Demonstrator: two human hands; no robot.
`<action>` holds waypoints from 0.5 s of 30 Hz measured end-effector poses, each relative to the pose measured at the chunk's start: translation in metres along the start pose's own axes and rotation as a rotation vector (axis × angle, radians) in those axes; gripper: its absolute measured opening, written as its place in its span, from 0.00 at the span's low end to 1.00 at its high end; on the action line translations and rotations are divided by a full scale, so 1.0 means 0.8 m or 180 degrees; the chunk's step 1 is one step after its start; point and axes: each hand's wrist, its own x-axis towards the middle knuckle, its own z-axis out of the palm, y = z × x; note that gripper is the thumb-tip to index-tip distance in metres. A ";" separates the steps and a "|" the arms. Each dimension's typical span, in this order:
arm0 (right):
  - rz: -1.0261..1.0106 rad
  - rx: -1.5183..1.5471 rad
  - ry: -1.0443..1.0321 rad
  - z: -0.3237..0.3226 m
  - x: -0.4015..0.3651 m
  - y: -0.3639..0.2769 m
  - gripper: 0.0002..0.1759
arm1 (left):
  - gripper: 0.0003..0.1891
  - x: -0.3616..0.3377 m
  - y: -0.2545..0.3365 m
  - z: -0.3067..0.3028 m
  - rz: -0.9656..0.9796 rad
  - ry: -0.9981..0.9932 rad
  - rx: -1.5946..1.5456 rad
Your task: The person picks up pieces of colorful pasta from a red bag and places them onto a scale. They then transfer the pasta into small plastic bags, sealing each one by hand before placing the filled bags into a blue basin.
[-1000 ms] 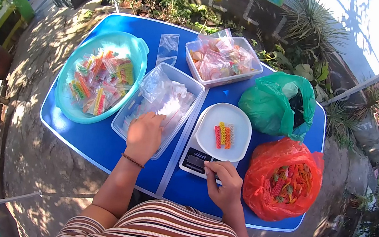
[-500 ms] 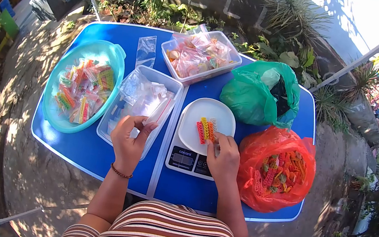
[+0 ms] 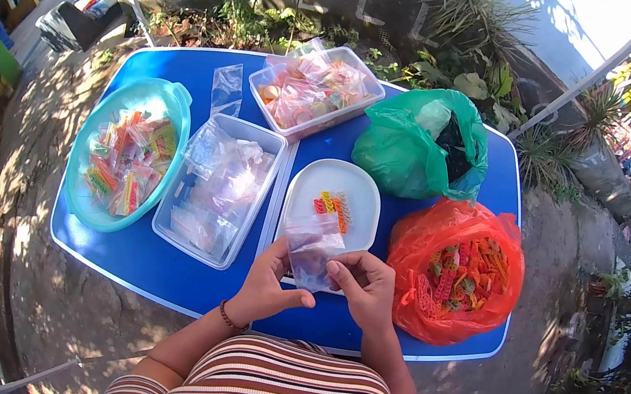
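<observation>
A small clear zip bag [image 3: 312, 255] is held between both hands, low over the front of the white kitchen scale [image 3: 365, 233]. My right hand [image 3: 367, 288] pinches the bag's right edge between thumb and fingers. On the left side, my left hand [image 3: 270, 284] supports it with fingers partly behind the plastic and the thumb stretched below. Beyond the bag, several crinkled snack pieces [image 3: 336, 207] in pink, yellow and orange lie on the scale's plate. The bag and hands cover the scale's display.
Left of the scale, a clear plastic box [image 3: 223, 261] holds zip bags. Farther left, a turquoise basin [image 3: 78, 202] contains filled packets. Another box [image 3: 334, 124] of packets stands behind. A green bag [image 3: 396, 148] and a red bag [image 3: 414, 301] with loose snacks sit right on the blue table [image 3: 110, 260].
My left hand has moved right from the box of bags to the front of the scale. My right hand has left the snack pieces and now grips the zip bag.
</observation>
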 end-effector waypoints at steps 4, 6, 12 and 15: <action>0.0383 -0.0147 -0.0241 -0.007 -0.006 0.003 0.07 | 0.28 0.008 0.011 0.003 -0.0536 0.0146 -0.0330; 0.0327 -0.0178 -0.0379 -0.003 -0.009 0.001 0.08 | 0.24 0.010 0.010 -0.002 -0.0657 0.0282 -0.0580; 0.0182 -0.0730 -0.0674 -0.006 -0.012 0.006 0.09 | 0.15 0.002 0.006 0.000 -0.0543 0.0708 -0.0730; -0.0463 -0.1487 -0.0167 -0.007 0.001 0.007 0.09 | 0.14 -0.003 -0.005 -0.015 -0.0542 0.0764 -0.0508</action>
